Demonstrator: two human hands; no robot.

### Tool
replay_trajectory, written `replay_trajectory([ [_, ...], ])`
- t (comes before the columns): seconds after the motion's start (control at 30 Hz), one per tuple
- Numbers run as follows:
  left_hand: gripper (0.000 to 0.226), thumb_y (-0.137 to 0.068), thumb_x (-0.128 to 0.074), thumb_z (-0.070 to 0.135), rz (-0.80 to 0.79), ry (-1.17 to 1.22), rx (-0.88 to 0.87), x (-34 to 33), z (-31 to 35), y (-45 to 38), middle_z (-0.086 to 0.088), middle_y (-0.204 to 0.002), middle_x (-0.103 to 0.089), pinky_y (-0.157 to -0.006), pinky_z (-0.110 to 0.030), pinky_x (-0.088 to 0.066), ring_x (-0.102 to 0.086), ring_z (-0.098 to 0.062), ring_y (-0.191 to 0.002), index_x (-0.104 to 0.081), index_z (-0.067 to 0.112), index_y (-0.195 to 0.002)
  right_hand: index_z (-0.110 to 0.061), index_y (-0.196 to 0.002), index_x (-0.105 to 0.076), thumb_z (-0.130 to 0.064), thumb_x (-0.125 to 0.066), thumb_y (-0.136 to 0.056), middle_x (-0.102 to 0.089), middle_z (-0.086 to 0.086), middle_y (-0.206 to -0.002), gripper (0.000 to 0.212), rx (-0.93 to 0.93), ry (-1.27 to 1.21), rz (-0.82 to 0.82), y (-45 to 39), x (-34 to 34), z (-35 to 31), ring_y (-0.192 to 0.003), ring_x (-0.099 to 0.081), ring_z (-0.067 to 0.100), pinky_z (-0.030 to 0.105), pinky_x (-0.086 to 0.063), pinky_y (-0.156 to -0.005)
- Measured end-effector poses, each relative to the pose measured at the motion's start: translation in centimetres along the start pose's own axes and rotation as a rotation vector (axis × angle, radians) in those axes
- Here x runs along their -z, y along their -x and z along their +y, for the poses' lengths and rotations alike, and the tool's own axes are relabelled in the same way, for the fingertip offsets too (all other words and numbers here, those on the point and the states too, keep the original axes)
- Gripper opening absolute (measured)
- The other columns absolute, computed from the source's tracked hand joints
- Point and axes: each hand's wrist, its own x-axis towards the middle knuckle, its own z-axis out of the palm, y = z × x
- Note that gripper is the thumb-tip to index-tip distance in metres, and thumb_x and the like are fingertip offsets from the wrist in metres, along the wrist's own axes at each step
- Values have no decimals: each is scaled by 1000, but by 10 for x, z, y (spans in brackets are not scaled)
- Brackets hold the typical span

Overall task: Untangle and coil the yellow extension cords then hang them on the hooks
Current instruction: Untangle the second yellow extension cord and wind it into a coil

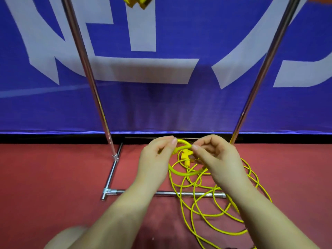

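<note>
A yellow extension cord [206, 209] lies in loose tangled loops on the red floor, draped over the rack's front bar. My left hand [156, 159] and my right hand [217, 157] each pinch one side of a small loop of that cord [184, 141], held up between them. Just below the loop hangs a yellow plug [186, 157]. At the top edge, blurred yellow pieces [137, 1] hang above; I cannot tell what they hang from.
A metal rack stands before me: left pole [86, 69], right pole [265, 69], and floor bars [167, 193] forming its base. Behind it hangs a blue banner [161, 105] with large white letters. A knee [66, 238] shows at the bottom left.
</note>
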Motion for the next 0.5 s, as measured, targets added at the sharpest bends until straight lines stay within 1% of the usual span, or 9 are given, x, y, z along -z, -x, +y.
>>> replay_trajectory([
  [0.07,17,-91,-56,23,0,56,54,0,3,-3,13,-70,-64,-73,-19,-47,-58,3,-71,-72,21,-85,-19,-83,-63,-9,-67,-82,-71,0,-71,11,-10,-16,-1,1,4,1,-67,-69,13,21,-53,-63],
  [0.13,22,-92,-54,25,9,98,96,-1,4,-4,6,-67,-65,-77,-31,-51,-59,-8,-72,-70,22,-77,-19,-82,-65,-8,-67,-81,-71,1,-72,12,-4,-23,18,2,5,0,-65,-69,12,17,-52,-60],
  [0.17,22,-92,-54,26,25,115,116,-1,3,-4,4,-67,-67,-80,-35,-51,-60,-10,-74,-71,20,-78,-18,-81,-65,-7,-67,-81,-71,1,-71,12,-2,-22,28,3,5,0,-64,-68,11,16,-52,-60],
  [0.23,24,-91,-55,28,69,146,146,-3,2,-4,7,-67,-69,-81,-33,-50,-57,-7,-73,-73,15,-81,-16,-81,-65,-5,-66,-82,-70,1,-70,11,3,-14,25,4,4,1,-63,-67,8,16,-51,-60],
  [0.3,27,-91,-55,27,111,236,213,-4,1,-7,7,-61,-65,-72,-31,-50,-56,-10,-68,-71,15,-73,-14,-82,-64,-5,-64,-82,-70,0,-70,10,-5,-29,8,3,3,3,-64,-66,6,14,-50,-60],
  [0.33,27,-92,-55,25,118,333,282,-4,1,-11,4,-63,-65,-66,-30,-52,-58,-14,-67,-70,14,-72,-14,-82,-64,-4,-63,-83,-70,-2,-69,10,-16,-55,8,2,4,4,-63,-66,5,14,-49,-59],
  [0.4,25,-93,-52,23,90,545,434,-3,1,-18,-4,-70,-68,-55,-26,-55,-65,-16,-65,-68,7,-82,-13,-81,-64,-4,-62,-84,-71,-2,-69,10,-54,-126,22,-1,6,4,-63,-66,5,14,-50,-58],
  [0.43,25,-94,-51,24,66,620,505,-3,-1,-22,-5,-72,-69,-51,-23,-54,-67,-14,-62,-66,6,-86,-13,-82,-64,-5,-61,-85,-72,0,-71,9,-82,-168,38,-3,6,4,-65,-67,7,17,-52,-59],
  [0.5,25,-95,-48,26,17,701,627,-1,-4,-27,-4,-75,-69,-48,-19,-53,-67,-9,-54,-63,7,-87,-11,-86,-62,-7,-58,-87,-74,4,-77,6,-151,-280,85,-6,8,5,-70,-69,12,21,-55,-61],
])
